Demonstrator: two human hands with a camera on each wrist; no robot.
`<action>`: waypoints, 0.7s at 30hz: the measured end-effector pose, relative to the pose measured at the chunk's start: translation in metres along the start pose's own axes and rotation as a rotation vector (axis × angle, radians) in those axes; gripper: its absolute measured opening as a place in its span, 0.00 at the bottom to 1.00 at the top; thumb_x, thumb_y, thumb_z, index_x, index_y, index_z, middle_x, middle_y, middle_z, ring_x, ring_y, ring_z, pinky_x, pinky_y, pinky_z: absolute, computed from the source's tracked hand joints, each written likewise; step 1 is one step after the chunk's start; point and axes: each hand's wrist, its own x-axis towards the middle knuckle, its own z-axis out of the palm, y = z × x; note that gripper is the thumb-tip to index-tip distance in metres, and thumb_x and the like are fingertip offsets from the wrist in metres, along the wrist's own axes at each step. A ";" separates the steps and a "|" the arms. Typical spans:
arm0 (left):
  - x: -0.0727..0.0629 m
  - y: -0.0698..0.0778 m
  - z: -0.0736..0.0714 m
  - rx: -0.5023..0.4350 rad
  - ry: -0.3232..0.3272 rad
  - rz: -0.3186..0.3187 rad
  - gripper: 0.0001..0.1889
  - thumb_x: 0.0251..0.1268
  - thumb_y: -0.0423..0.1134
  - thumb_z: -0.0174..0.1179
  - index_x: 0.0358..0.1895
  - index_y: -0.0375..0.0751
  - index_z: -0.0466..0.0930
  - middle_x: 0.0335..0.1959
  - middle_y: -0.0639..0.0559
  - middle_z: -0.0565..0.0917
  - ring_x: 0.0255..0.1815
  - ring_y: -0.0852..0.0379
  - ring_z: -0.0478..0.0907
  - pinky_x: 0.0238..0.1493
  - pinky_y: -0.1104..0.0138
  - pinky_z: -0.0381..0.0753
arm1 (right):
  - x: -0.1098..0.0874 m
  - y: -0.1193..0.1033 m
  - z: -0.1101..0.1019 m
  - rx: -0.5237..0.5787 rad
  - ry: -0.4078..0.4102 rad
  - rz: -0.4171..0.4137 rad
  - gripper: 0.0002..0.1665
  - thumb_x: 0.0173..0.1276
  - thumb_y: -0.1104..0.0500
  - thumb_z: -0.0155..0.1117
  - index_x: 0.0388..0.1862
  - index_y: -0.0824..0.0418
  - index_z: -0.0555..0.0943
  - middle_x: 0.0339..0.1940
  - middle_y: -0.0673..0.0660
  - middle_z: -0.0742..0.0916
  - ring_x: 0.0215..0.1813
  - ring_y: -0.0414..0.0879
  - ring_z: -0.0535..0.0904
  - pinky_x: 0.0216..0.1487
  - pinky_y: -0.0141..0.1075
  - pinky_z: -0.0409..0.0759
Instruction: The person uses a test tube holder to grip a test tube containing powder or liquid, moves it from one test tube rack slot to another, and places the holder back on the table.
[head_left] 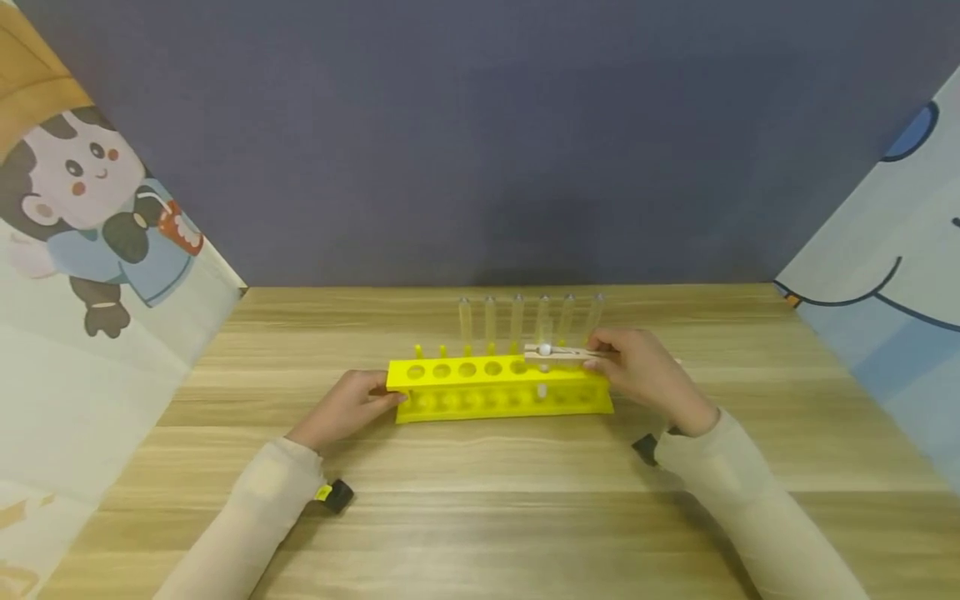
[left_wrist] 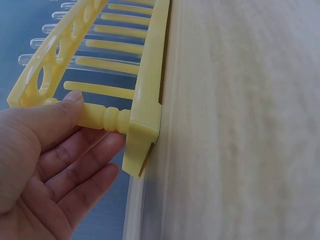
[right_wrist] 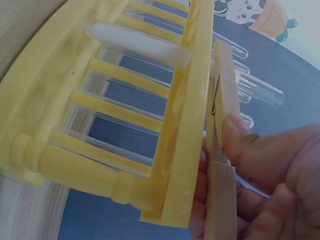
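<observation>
A yellow test tube rack (head_left: 453, 383) stands on the table. My left hand (head_left: 348, 408) holds its left end, thumb and fingers around the end post (left_wrist: 92, 116). My right hand (head_left: 645, 371) grips a wooden test tube holder (right_wrist: 222, 100) over the rack's right part. Caught in the holder's jaws is a clear test tube (right_wrist: 135, 42) with white material in its lower part. That tube passes down through a hole in the top shelf, its rounded bottom near the base. Several clear tubes (head_left: 517, 321) are upside down on the pegs along the rack's back.
The wood-grain table (head_left: 480, 508) extends on all sides of the rack. Behind it rises a dark blue-grey panel (head_left: 480, 150). Cartoon-printed panels (head_left: 112, 208) flank the table. Each wrist carries a small black device (head_left: 340, 497).
</observation>
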 end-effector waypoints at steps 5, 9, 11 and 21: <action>0.001 -0.001 -0.001 -0.005 -0.002 -0.002 0.13 0.65 0.39 0.60 0.51 0.42 0.81 0.48 0.52 0.84 0.47 0.57 0.81 0.52 0.59 0.80 | 0.000 -0.002 -0.002 -0.003 0.002 0.004 0.04 0.62 0.64 0.66 0.36 0.62 0.80 0.30 0.55 0.84 0.27 0.42 0.73 0.30 0.38 0.74; 0.001 0.000 -0.001 -0.004 -0.005 -0.004 0.13 0.65 0.40 0.60 0.51 0.42 0.81 0.48 0.52 0.84 0.47 0.57 0.81 0.51 0.59 0.80 | 0.000 -0.001 -0.004 0.002 0.004 0.016 0.04 0.63 0.64 0.65 0.36 0.61 0.80 0.30 0.53 0.84 0.25 0.42 0.71 0.30 0.37 0.73; 0.001 0.001 -0.001 -0.002 -0.004 0.002 0.13 0.65 0.40 0.60 0.51 0.42 0.81 0.47 0.51 0.84 0.46 0.57 0.81 0.51 0.58 0.80 | 0.000 0.000 -0.004 -0.002 0.008 0.024 0.04 0.63 0.64 0.65 0.36 0.61 0.80 0.30 0.54 0.85 0.26 0.43 0.72 0.31 0.38 0.74; 0.000 0.002 -0.001 0.007 0.007 -0.003 0.13 0.64 0.38 0.60 0.50 0.41 0.81 0.47 0.50 0.85 0.46 0.55 0.81 0.52 0.57 0.80 | -0.001 -0.004 -0.010 -0.019 0.035 0.017 0.06 0.63 0.64 0.65 0.39 0.63 0.81 0.35 0.58 0.86 0.35 0.50 0.80 0.37 0.47 0.80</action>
